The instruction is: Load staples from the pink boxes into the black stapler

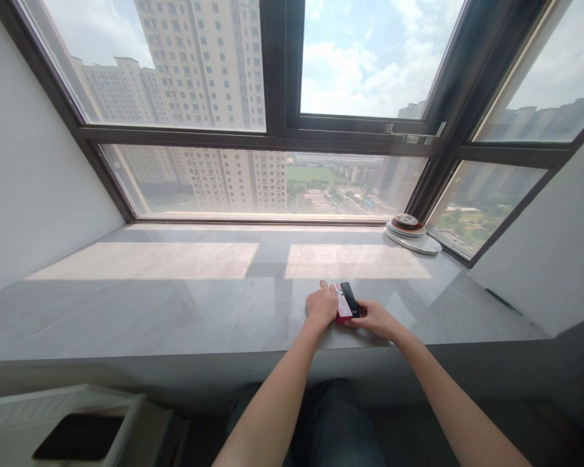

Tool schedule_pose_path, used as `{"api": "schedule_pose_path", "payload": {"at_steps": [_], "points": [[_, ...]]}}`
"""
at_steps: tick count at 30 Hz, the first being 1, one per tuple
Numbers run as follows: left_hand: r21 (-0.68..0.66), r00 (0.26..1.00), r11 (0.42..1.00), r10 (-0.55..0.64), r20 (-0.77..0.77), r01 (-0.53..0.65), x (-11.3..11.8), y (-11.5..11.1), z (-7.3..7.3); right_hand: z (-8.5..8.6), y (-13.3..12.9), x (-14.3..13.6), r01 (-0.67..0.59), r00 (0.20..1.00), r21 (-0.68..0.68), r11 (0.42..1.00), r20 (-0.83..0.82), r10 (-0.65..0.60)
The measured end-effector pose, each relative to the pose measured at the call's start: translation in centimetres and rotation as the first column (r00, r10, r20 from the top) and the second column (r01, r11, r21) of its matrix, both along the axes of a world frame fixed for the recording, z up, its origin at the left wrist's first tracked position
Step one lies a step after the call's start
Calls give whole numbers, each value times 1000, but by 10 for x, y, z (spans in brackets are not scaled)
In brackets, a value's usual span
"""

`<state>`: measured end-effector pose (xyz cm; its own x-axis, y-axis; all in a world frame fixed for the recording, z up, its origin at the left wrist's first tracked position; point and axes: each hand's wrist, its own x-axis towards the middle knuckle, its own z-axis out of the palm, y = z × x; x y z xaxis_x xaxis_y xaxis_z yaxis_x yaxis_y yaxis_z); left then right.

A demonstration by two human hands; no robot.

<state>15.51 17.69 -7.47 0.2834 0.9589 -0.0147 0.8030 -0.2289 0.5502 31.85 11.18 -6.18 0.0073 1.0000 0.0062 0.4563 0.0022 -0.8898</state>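
Red-and-white box (pixel 344 308), in the head view, between two hands near the front edge of the grey sill (pixel 141 318), with a black box (pixel 350 299) side by side on its right. Resting on the sill or just above it: cannot tell which. Left hand (pixel 322 303) at the left side of the red-and-white box, fingers bent well in, touching its edge; cannot tell how firmly, nor the place of the thumb. Right hand (pixel 374 320) with fingers curled closely round the right side of the black box, thumb along the near end, hardly any gap left. Probably held from opposite sides to keep both pieces steady and together, and close to the front edge for easy reach. Stacked flat in the far right corner beside the window frame (pixel 272 139), perhaps to stay out of the way: plates (pixel 412 235).

By count: two hands, one red-and-white box, one black box, one stack of several plates, exact number too overlapped to tell. Also five window panes, two bright sunlight patches on the sill, and, lower left, one dark panel (pixel 80 437) on a white unit (pixel 53 401).
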Motion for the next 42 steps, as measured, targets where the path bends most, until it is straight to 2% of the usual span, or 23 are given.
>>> {"api": "schedule_pose_path", "payload": {"at_steps": [2, 4, 8, 13, 16, 18, 20, 22, 24, 25, 26, 27, 29, 31, 32, 33, 35, 37, 39, 42], "points": [[-17, 999, 999, -43, 21, 44, 32, 2, 7, 2, 3, 32, 30, 999, -18, 999, -26, -30], [-30, 995, 996, -84, 46, 86, 60, 4, 13, 3, 7, 62, 7, 999, -81, 997, -44, -10], [-56, 986, 989, -133, 96, 139, 98, 10, 17, 2, 13, 103, -5, 998, -161, 987, -61, -4], [-93, 980, 984, -138, 147, 152, 116, 16, 13, 2, 15, 113, 71, 997, -165, 984, -32, -77], [-115, 979, 984, -114, 168, 134, 118, 19, 10, -2, 12, 115, 86, 996, -136, 987, 12, -85], [-127, 980, 986, -80, 183, 104, 113, 21, 7, -10, 6, 121, 146, 988, -93, 985, 67, -140], [-125, 978, 990, -43, 202, 69, 101, 21, 2, -22, -7, 127, 254, 961, -14, 967, 112, -251], [-100, 974, 994, -22, 227, 46, 79, 19, -6, -35, -24, 124, 382, 914, 106, 918, 101, -392], [-51, 967, 998, -22, 254, 36, 47, 13, -15, -45, -41, 103, 470, 869, 230, 852, 50, -492], [-25, 964, 999, -25, 266, 33, 27, 10, -19, -48, -48, 87, 474, 866, 271, 838, 29, -499], [5, 961, 1000, -27, 275, 26, 7, 7, -23, -49, -52, 66, 434, 888, 284, 855, 27, -459], [35, 960, 999, -26, 280, 17, -16, 4, -26, -48, -54, 43, 348, 926, 267, 899, 51, -374], [95, 962, 995, -4, 274, -23, -62, -2, -29, -43, -49, -5, 102, 986, 190, 976, 111, -124], [147, 966, 987, 29, 256, -68, -107, -8, -30, -38, -34, -47, -95, 975, 188, 978, 216, 53], [175, 970, 981, 43, 238, -86, -129, -12, -31, -37, -25, -65, -161, 947, 169, 972, 305, 103], [214, 978, 972, 53, 200, -96, -148, -15, -32, -36, -14, -79, -180, 912, 143, 973, 395, 111], [338, 997, 937, 77, 27, -82, -178, -23, -37, -39, 5, -100, -165, 827, 81, 983, 555, 93], [427, 983, 903, 115, -140, -45, -196, -29, -43, -44, 17, -113, -95, 747, 56, 994, 664, 34], [446, 961, 895, 136, -242, -14, -202, -32, -49, -50, 22, -121, -38, 686, 67, 997, 727, -23], [415, 942, 910, 145, -302, -7, -200, -31, -53, -56, 21, -125, -18, 639, 87, 996, 768, -56]]}}
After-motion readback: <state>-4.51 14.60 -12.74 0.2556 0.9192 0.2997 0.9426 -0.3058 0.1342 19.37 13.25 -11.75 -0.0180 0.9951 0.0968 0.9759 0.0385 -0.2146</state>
